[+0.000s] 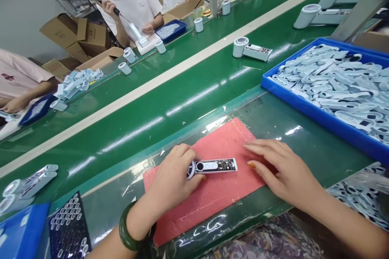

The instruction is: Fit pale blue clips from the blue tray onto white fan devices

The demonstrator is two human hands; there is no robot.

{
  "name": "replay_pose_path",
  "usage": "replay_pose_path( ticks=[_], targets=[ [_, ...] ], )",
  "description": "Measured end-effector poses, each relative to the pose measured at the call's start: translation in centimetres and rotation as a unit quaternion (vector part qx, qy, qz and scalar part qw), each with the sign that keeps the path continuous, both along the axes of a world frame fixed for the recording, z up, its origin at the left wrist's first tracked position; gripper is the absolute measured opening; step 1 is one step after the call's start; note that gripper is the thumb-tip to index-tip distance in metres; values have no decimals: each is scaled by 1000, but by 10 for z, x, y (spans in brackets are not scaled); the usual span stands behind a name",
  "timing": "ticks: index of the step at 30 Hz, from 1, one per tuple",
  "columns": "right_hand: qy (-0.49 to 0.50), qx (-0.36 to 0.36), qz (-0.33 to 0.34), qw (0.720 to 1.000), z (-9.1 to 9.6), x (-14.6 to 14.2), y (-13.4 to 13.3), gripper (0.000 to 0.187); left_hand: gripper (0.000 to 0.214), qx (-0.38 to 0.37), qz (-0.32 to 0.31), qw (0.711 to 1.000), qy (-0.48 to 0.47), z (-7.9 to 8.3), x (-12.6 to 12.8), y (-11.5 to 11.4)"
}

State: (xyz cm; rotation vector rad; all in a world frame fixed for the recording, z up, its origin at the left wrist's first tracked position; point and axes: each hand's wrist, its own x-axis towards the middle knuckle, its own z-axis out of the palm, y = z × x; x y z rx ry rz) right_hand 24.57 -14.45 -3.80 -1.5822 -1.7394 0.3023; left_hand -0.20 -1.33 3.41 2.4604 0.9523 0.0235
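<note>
A small pale-blue handheld device [216, 166] with a round head and an exposed circuit strip lies on a pink foam mat [219, 194] in front of me. My left hand [173, 178], with a green bangle on the wrist, grips the round head end of the device. My right hand [282, 166] rests flat on the mat just right of the device's tail, fingers apart and holding nothing.
A blue tray [306, 107] of pale-blue shell parts sits at right. A dark tray of round lenses [68, 226] is at lower left, beside finished devices [27, 182]. More devices [252, 49] ride the green conveyor [170, 97]. Two other people work across it.
</note>
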Motion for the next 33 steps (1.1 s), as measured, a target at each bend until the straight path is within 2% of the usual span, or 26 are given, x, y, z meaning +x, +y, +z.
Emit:
replay_pose_path(
  ticks=[5, 9, 14, 18, 22, 25, 28, 33],
  targets=[
    [-11, 19, 72, 997, 16, -30, 11, 27, 23, 31, -32, 998, -53, -6, -5, -1],
    [6, -14, 109, 994, 19, -49, 18, 28, 30, 56, -58, 989, -122, -13, -13, -7],
    [17, -33, 125, 991, 15, -56, 20, 29, 26, 66, -58, 986, -141, -19, -16, -9],
    [34, -29, 130, 990, 15, -54, 20, 30, 21, 67, -58, 987, -136, -17, -14, -10],
    [85, -27, 158, 983, 17, -54, 10, 25, 18, 85, -46, 986, -136, -16, -19, -36],
    [105, -31, 160, 981, 15, -56, 3, 21, 19, 106, -24, 983, -145, -23, -25, -63],
    [67, -42, 173, 982, 13, -58, -1, 26, 27, 137, 5, 983, -125, -31, -26, -80],
    [-1, -53, 189, 981, 13, -58, -2, 39, 32, 184, 18, 980, -75, -33, -21, -89]
  ],
)
